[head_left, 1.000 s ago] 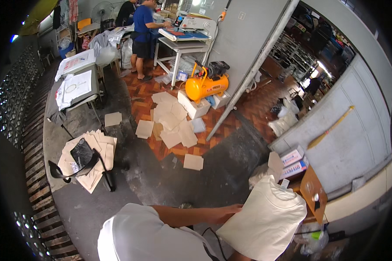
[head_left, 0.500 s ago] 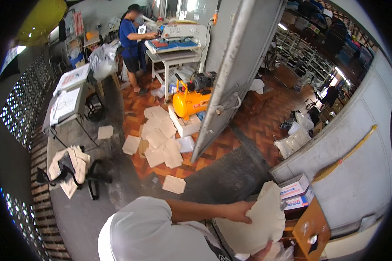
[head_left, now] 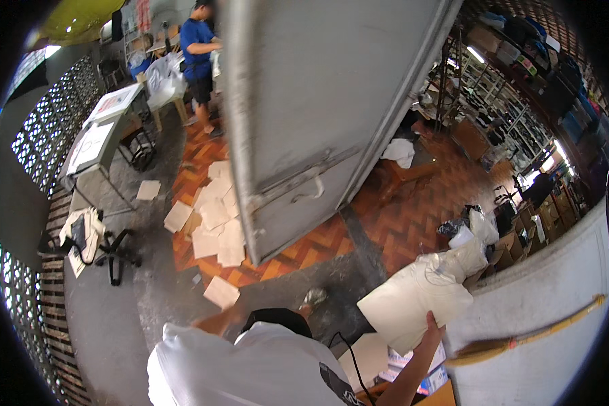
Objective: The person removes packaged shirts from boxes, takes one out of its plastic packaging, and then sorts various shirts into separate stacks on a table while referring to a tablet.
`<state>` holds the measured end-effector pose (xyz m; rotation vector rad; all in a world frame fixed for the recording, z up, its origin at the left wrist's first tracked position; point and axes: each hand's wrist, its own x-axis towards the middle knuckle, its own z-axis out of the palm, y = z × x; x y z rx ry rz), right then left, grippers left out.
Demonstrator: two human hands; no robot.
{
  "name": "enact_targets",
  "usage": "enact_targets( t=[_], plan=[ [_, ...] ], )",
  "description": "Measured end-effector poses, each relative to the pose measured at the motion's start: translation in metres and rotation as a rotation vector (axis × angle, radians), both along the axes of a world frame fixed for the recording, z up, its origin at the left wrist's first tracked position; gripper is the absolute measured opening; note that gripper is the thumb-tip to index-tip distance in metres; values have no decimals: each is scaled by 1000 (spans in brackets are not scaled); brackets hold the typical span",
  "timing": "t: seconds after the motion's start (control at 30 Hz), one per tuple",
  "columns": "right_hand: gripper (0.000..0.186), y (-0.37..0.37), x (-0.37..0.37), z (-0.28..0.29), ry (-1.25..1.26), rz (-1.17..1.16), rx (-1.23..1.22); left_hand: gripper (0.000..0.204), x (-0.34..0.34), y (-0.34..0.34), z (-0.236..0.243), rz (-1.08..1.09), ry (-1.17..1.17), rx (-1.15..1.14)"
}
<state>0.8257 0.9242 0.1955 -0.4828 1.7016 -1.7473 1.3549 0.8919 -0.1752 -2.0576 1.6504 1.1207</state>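
Observation:
My right hand (head_left: 432, 329) grips the near edge of a folded cream garment (head_left: 407, 301), its fingers lying over the cloth. The garment is held out at the right, above boxes and a tan sheet (head_left: 365, 358). My left forearm (head_left: 215, 321) shows beside the white sleeve; the left hand itself is hidden behind my body. Below, a black cord (head_left: 350, 352) runs past the shirt.
A grey metal door (head_left: 311, 122) stands open ahead. Several tan sheets (head_left: 214, 213) lie on the floor left of it. A wheeled chair (head_left: 115, 254) stands left, with cream pieces on it. A person in blue (head_left: 196, 47) stands far behind. A broom (head_left: 521, 338) leans on the right.
The view has turned right. The garment has been lifted from beside the boxes and moved out over them. My left hand has let go of it and drawn back out of sight.

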Motion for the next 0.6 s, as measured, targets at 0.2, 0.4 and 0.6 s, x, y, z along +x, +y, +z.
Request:
enact_targets(
  t=[0.2, 0.4, 0.6],
  plan=[
    [54, -155, -155, -9, -5, 11, 33, 30, -117, -69, 6, 4, 142, 399],
    [47, -250, -284, -29, -74, -123, 117, 30, -311, -311, 80, -131, 319, 265],
    [47, -364, -423, -107, -191, -246, 156, 29, -527, -528, 104, -159, 449, 160]
  ],
)
